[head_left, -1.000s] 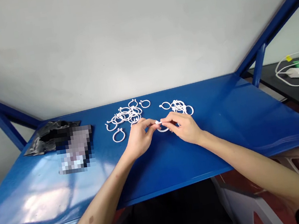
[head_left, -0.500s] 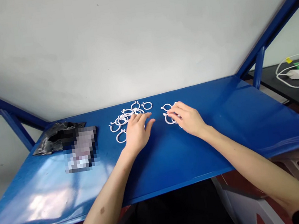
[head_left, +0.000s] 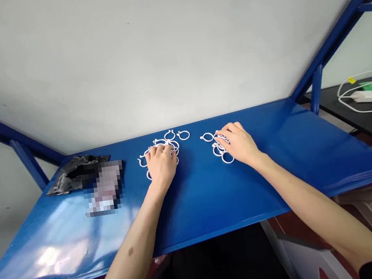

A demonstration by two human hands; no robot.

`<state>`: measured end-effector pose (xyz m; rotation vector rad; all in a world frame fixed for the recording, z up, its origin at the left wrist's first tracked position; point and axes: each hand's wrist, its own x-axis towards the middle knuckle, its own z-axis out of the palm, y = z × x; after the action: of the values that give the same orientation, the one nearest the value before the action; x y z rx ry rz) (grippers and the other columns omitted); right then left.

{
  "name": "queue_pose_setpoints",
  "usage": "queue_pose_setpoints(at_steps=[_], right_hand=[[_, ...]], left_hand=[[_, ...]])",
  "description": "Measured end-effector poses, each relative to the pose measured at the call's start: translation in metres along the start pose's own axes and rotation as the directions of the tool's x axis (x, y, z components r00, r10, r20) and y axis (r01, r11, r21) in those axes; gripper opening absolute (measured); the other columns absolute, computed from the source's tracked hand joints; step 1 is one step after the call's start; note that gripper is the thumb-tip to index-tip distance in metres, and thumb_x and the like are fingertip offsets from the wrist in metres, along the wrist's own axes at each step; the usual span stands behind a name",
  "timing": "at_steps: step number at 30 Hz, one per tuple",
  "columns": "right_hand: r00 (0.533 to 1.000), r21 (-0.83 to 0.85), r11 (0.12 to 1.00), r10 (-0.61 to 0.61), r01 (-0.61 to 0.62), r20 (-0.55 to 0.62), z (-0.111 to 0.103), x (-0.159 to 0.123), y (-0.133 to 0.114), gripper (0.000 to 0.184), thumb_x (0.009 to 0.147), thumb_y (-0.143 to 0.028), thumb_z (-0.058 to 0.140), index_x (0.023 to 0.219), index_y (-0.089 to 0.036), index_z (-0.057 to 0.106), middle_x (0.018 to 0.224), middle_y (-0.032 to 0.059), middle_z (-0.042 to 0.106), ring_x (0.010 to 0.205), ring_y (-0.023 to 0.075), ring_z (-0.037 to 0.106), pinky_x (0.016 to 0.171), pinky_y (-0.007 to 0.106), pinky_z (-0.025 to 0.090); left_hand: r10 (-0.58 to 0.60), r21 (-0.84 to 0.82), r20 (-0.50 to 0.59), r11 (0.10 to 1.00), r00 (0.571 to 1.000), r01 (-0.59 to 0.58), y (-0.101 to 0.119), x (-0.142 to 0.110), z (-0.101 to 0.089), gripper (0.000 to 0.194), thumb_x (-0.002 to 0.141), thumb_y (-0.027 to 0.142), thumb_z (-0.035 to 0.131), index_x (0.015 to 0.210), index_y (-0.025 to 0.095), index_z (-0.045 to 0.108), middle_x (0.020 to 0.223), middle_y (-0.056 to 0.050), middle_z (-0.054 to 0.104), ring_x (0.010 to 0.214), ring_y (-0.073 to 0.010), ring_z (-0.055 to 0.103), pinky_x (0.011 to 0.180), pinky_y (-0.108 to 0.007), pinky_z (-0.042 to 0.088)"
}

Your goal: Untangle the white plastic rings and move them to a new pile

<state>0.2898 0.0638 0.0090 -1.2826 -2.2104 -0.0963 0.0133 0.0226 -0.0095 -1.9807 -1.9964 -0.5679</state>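
Note:
Several thin white open rings with small knobbed ends lie in two groups on the blue tabletop (head_left: 200,193). Over the left group of rings (head_left: 173,145) my left hand (head_left: 162,165) is palm down, fingers curled onto the rings, partly covering them. My right hand (head_left: 240,143) bends over the right group of rings (head_left: 227,157), with thumb and forefinger closed around ring parts at its near side. Its palm hides some of that group. One single ring (head_left: 184,135) lies between the groups, toward the wall, and another ring (head_left: 208,137) lies left of my right hand.
A crumpled black plastic bag (head_left: 73,174) and a blurred-out flat item (head_left: 106,185) lie on the left of the table. A pale wall (head_left: 168,59) rises behind. Blue frame bars (head_left: 317,88) flank the table. At right, a white cable (head_left: 362,111) rests on a dark table.
My left hand has moved left and down onto the left group, its fingers going from spread to curled. My right hand has shifted slightly right, and the right group of rings lies differently.

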Motion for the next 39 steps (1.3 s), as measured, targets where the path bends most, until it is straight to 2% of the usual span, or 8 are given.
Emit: queue_pose_setpoints(at_steps=[4, 7, 11, 14, 18, 21, 26, 39], right_hand=[[0.994, 0.122, 0.987, -0.107, 0.103, 0.025, 0.004, -0.005, -0.017, 0.027, 0.101, -0.035, 0.056, 0.115, -0.021, 0.075, 0.107, 0.0110, 0.069, 0.103, 0.0285, 0.058, 0.089, 0.046, 0.057], [0.987, 0.274, 0.950, -0.159, 0.147, 0.023, 0.008, -0.010, -0.031, 0.028, 0.102, -0.035, 0.056, 0.121, -0.020, 0.071, 0.110, 0.0105, 0.070, 0.107, 0.0274, 0.062, 0.095, 0.047, 0.056], [0.996, 0.510, 0.857, -0.086, 0.073, 0.002, 0.008, -0.014, -0.043, 0.035, 0.101, -0.035, 0.057, 0.134, -0.023, 0.060, 0.112, 0.0072, 0.072, 0.098, 0.0219, 0.069, 0.087, 0.039, 0.059], [0.999, 0.554, 0.831, -0.023, 0.042, -0.041, 0.006, -0.016, -0.046, 0.026, 0.102, -0.031, 0.055, 0.125, -0.024, 0.063, 0.097, 0.0038, 0.075, 0.080, 0.0176, 0.071, 0.077, 0.033, 0.059], [0.995, 0.542, 0.835, -0.053, 0.089, -0.082, 0.002, -0.016, -0.047, 0.026, 0.101, -0.027, 0.053, 0.123, -0.024, 0.065, 0.092, 0.0020, 0.075, 0.072, 0.0147, 0.069, 0.073, 0.030, 0.058], [0.992, 0.544, 0.829, -0.101, 0.127, -0.077, 0.001, -0.017, -0.049, 0.025, 0.101, -0.024, 0.053, 0.121, -0.024, 0.068, 0.092, 0.0016, 0.075, 0.070, 0.0137, 0.068, 0.071, 0.028, 0.057], [0.981, 0.537, 0.822, -0.175, 0.191, -0.082, 0.003, -0.018, -0.051, 0.015, 0.101, -0.023, 0.058, 0.105, -0.021, 0.072, 0.090, 0.0020, 0.076, 0.074, 0.0140, 0.068, 0.071, 0.027, 0.055], [0.933, 0.350, 0.877, -0.359, 0.329, 0.021, 0.007, -0.018, -0.045, 0.023, 0.106, -0.026, 0.047, 0.100, -0.020, 0.068, 0.091, 0.0058, 0.073, 0.082, 0.0187, 0.068, 0.075, 0.033, 0.056]], left_hand=[[0.007, -0.022, -0.104, 1.000, 0.995, -0.009, 0.001, 0.000, -0.006, 0.021, 0.100, 0.031, 0.054, 0.101, 0.023, 0.074, 0.113, -0.009, 0.076, 0.108, -0.0336, 0.057, 0.095, -0.050, 0.037], [0.110, -0.118, -0.184, 0.984, 0.977, -0.133, 0.009, -0.002, -0.013, 0.020, 0.100, 0.033, 0.056, 0.103, 0.025, 0.074, 0.114, -0.006, 0.076, 0.107, -0.0305, 0.059, 0.095, -0.048, 0.038], [0.337, -0.310, -0.209, 0.867, 0.918, -0.389, 0.026, -0.010, -0.023, 0.016, 0.099, 0.034, 0.060, 0.102, 0.026, 0.074, 0.112, -0.005, 0.076, 0.102, -0.0246, 0.062, 0.089, -0.041, 0.045], [0.366, -0.431, -0.201, 0.800, 0.909, -0.417, 0.036, -0.017, -0.026, 0.013, 0.098, 0.034, 0.063, 0.099, 0.026, 0.073, 0.109, -0.005, 0.076, 0.101, -0.0230, 0.064, 0.091, -0.040, 0.048], [0.134, -0.698, -0.110, 0.695, 0.985, -0.173, 0.044, -0.022, -0.027, 0.013, 0.094, 0.033, 0.067, 0.103, 0.023, 0.065, 0.101, -0.005, 0.077, 0.095, -0.0197, 0.071, 0.086, -0.035, 0.053], [-0.052, -0.850, 0.080, 0.518, 0.995, 0.095, 0.047, -0.023, -0.028, 0.022, 0.092, 0.037, 0.069, 0.107, 0.021, 0.063, 0.092, -0.004, 0.079, 0.086, -0.0185, 0.074, 0.081, -0.032, 0.055], [-0.035, -0.908, 0.270, 0.323, 0.962, 0.267, 0.048, -0.024, -0.028, 0.025, 0.088, 0.043, 0.070, 0.096, 0.020, 0.073, 0.097, -0.006, 0.080, 0.090, -0.0214, 0.076, 0.086, -0.033, 0.057], [0.050, -0.821, 0.152, 0.562, 0.987, 0.098, 0.048, -0.030, -0.011, 0.021, 0.096, 0.038, 0.060, 0.097, 0.022, 0.073, 0.097, -0.005, 0.080, 0.083, -0.0195, 0.074, 0.079, -0.032, 0.057]])
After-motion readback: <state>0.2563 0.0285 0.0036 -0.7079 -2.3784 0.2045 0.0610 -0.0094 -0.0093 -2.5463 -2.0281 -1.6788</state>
